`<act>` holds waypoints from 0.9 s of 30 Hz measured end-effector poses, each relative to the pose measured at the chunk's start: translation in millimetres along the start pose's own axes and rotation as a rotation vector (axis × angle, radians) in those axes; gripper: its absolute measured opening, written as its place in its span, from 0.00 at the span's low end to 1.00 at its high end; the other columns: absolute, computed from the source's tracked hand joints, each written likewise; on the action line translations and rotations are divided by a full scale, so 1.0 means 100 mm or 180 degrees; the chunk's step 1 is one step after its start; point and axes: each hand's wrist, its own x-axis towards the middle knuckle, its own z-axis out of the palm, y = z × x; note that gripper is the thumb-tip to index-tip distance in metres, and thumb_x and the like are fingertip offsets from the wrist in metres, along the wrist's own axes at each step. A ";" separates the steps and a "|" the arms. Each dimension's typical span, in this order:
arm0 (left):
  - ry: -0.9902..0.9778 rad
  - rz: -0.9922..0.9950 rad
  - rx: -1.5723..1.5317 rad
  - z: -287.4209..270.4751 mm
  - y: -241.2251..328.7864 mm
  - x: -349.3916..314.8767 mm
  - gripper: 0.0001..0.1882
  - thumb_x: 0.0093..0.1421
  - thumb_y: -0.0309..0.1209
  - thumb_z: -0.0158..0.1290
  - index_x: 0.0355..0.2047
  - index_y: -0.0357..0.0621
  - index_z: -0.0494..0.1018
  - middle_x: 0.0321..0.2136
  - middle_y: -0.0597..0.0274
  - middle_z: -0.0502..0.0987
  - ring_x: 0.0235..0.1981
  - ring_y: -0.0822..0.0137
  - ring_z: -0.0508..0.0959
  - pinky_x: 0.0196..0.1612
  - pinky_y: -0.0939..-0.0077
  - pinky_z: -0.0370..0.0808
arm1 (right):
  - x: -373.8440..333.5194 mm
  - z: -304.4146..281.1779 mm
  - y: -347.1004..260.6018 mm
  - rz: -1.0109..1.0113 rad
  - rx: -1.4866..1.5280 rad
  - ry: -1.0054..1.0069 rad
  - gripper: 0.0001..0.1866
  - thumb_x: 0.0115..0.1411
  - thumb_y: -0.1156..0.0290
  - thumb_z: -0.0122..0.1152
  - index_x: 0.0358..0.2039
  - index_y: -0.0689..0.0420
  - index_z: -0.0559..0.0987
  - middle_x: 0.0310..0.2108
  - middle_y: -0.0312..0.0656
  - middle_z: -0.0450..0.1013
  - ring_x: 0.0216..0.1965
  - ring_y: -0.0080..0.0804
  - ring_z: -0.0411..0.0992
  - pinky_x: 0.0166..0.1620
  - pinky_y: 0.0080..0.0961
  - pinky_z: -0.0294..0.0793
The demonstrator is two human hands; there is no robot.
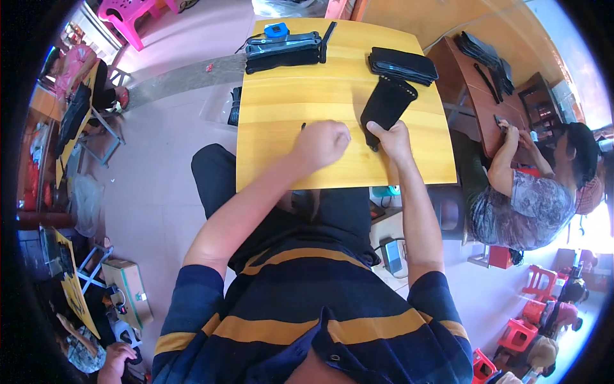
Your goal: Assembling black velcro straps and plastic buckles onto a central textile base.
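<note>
My right hand (393,139) grips the near end of a flat black piece (388,101), thumb on top. The piece is wide at its far end, with a row of small light dots along that edge, and lies slanted over the yellow table (275,134). To its left, my left hand (323,142) is curled into a fist above the table's near part. Whether anything is inside that fist is hidden. A tiny dark bit (303,125) shows just beyond the left hand.
A stack of similar black pieces (403,66) lies at the far right of the table. At its far left are bundled black pieces (283,54) with a small blue device (276,30) on top. A co-worker (531,185) sits at a brown table (470,89) to the right.
</note>
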 end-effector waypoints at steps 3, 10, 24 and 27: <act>0.0147 0.0834 0.0786 0.32 -0.02 -0.09 0.18 0.63 0.31 0.52 0.51 0.38 0.76 0.54 0.48 0.77 0.54 0.48 0.76 0.57 0.56 0.74 | 0.00 0.05 0.08 0.0235 0.1096 0.0240 0.05 0.59 0.79 0.69 0.36 0.60 0.83 0.32 0.39 0.81 0.29 0.28 0.78 0.32 0.26 0.76; -0.0027 0.0851 0.1471 0.51 0.09 -0.11 0.24 0.65 0.37 0.51 0.59 0.41 0.71 0.65 0.53 0.67 0.65 0.46 0.65 0.63 0.49 0.66 | 0.00 -0.01 0.20 0.0321 0.1646 0.0204 0.10 0.58 0.77 0.72 0.40 0.60 0.83 0.37 0.39 0.81 0.34 0.30 0.78 0.38 0.28 0.78; -0.0516 0.0986 0.2364 0.54 0.13 -0.07 0.28 0.67 0.45 0.51 0.61 0.40 0.70 0.65 0.50 0.66 0.67 0.46 0.61 0.63 0.47 0.66 | 0.24 -0.69 -0.14 -0.0009 0.2662 0.0903 0.14 0.63 0.72 0.68 0.49 0.58 0.79 0.45 0.40 0.79 0.45 0.34 0.79 0.50 0.36 0.82; -0.0321 0.1039 0.2156 0.57 0.06 -0.16 0.32 0.67 0.48 0.50 0.64 0.38 0.67 0.67 0.49 0.63 0.69 0.44 0.58 0.67 0.44 0.60 | 0.09 -0.75 -0.23 -0.0080 0.2567 0.0841 0.14 0.64 0.71 0.67 0.49 0.58 0.79 0.45 0.39 0.79 0.45 0.33 0.79 0.48 0.34 0.82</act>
